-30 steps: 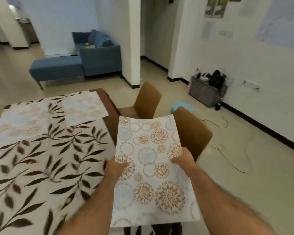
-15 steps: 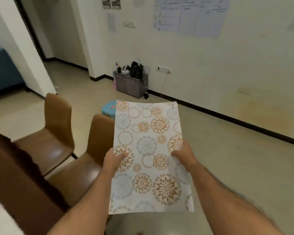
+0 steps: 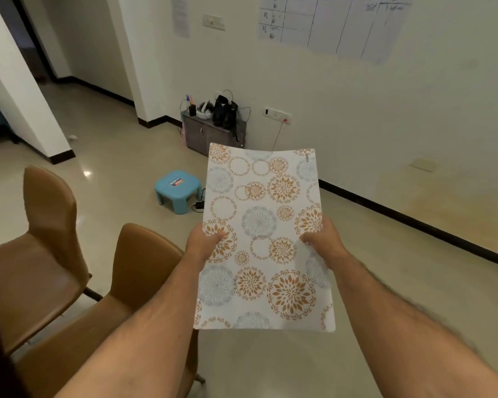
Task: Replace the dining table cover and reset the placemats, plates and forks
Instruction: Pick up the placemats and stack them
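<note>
I hold a white placemat [image 3: 263, 239] printed with orange and blue-grey flower circles out in front of me, above the floor. My left hand [image 3: 202, 244] grips its left edge with the thumb on top. My right hand [image 3: 324, 241] grips the right edge the same way. The mat lies nearly flat and bows slightly. The dining table is almost out of view; only a dark sliver shows at the bottom left corner.
Two brown chairs [image 3: 49, 254] [image 3: 138, 285] stand at the left, close to my left arm. A small blue stool [image 3: 178, 189] sits on the floor ahead. A low grey cabinet [image 3: 213, 135] with cables stands against the wall.
I have turned right, away from the table with its leaf-print cover, carrying the placemat. The table has left the view and the wall, stool and cabinet have come in.
</note>
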### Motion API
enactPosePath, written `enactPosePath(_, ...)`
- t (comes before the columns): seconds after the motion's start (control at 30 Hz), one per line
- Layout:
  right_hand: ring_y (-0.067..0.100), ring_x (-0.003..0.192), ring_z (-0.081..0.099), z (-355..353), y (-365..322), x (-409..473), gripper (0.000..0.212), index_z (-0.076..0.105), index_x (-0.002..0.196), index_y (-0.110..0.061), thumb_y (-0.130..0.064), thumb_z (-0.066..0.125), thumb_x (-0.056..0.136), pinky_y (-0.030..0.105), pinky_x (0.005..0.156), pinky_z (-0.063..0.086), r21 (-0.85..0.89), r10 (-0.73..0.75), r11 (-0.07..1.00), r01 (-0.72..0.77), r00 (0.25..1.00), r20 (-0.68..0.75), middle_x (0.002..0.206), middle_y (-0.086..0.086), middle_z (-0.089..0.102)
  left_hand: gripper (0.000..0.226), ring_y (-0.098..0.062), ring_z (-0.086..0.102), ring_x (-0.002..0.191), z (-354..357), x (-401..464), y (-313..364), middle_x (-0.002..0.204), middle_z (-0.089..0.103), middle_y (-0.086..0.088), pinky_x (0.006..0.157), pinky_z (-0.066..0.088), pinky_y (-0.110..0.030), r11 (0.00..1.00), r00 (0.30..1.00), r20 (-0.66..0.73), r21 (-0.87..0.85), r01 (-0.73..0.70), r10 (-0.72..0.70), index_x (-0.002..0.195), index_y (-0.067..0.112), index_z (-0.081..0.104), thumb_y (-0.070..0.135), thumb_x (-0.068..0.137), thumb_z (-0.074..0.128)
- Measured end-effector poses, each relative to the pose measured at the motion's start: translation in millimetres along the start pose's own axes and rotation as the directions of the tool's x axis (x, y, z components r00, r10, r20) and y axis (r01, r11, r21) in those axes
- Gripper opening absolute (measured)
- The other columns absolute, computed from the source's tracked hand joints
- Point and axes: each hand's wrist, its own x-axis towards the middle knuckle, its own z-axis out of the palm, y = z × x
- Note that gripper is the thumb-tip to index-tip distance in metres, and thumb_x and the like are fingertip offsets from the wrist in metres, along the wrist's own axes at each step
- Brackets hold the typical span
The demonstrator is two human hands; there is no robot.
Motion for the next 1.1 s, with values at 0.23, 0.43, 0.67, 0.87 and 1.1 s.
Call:
enactPosePath(0.23, 0.026, 0.101, 0.063, 15, -20, 101, 0.053, 0.048, 0.121, -0.008, 0.006, 0.071, 0.075, 0.034, 0.078, 0.052, 0.067, 0.033, 0.997, -0.035, 0.999, 0.031, 0.112, 0.01, 0.062, 0.035, -0.026, 0.069, 0.091, 20, 92, 32, 0.106, 0.071, -0.009, 0.081, 0.058, -0.046, 0.999, 0.998, -0.051, -0.036, 0.024, -0.026, 0.118, 0.008, 0.061, 0.011, 0.085, 0.073)
enactPosePath(0.43, 0.027, 0.098, 0.066, 44, -45, 214, 0.038, 0.058, 0.1, -0.016, 0.01, 0.069, 0.075, 0.041, 0.086, 0.055, 0.095, -0.013, 0.995, -0.003, 0.985, 0.172, 0.103, 0.007, 0.067, 0.037, -0.027, 0.069, 0.095, 29, 179, 49, 0.109, 0.07, -0.009, 0.083, 0.057, -0.046, 0.996, 0.988, -0.151, -0.086, 0.018, -0.031, 0.121, 0.009, 0.059, 0.011, 0.086, 0.071)
enactPosePath(0.67, 0.028, 0.098, 0.066, 96, -91, 353, 0.041, 0.058, 0.113, -0.008, 0.004, 0.071, 0.076, 0.044, 0.088, 0.056, 0.081, 0.001, 0.996, -0.033, 0.927, 0.375, 0.107, 0.01, 0.068, 0.035, -0.022, 0.067, 0.094, 29, 263, 75, 0.11, 0.069, -0.006, 0.073, 0.056, -0.033, 0.99, 0.938, -0.343, -0.142, 0.007, -0.056, 0.121, 0.008, 0.061, 0.012, 0.088, 0.07)
enactPosePath(0.87, 0.03, 0.102, 0.067, 194, -119, 441, 0.048, 0.063, 0.113, -0.011, -0.005, 0.073, 0.067, 0.051, 0.092, 0.054, 0.031, -0.051, 0.999, 0.041, 0.826, 0.561, 0.111, 0.009, 0.07, 0.034, -0.024, 0.068, 0.091, -13, 312, 89, 0.107, 0.07, -0.008, 0.078, 0.057, -0.037, 0.981, 0.852, -0.51, -0.195, 0.018, -0.118, 0.119, 0.009, 0.062, 0.01, 0.086, 0.072)
enactPosePath(1.1, 0.029, 0.093, 0.07, 337, -170, 502, 0.045, 0.065, 0.105, -0.007, -0.01, 0.071, 0.061, 0.046, 0.083, 0.058, 0.0, -0.127, 0.985, 0.173, 0.722, 0.68, 0.102, 0.01, 0.072, 0.036, -0.022, 0.065, 0.091, -102, 385, 94, 0.106, 0.068, -0.007, 0.082, 0.054, -0.035, 0.972, 0.755, -0.642, -0.232, -0.028, -0.131, 0.12, 0.008, 0.062, 0.009, 0.085, 0.072)
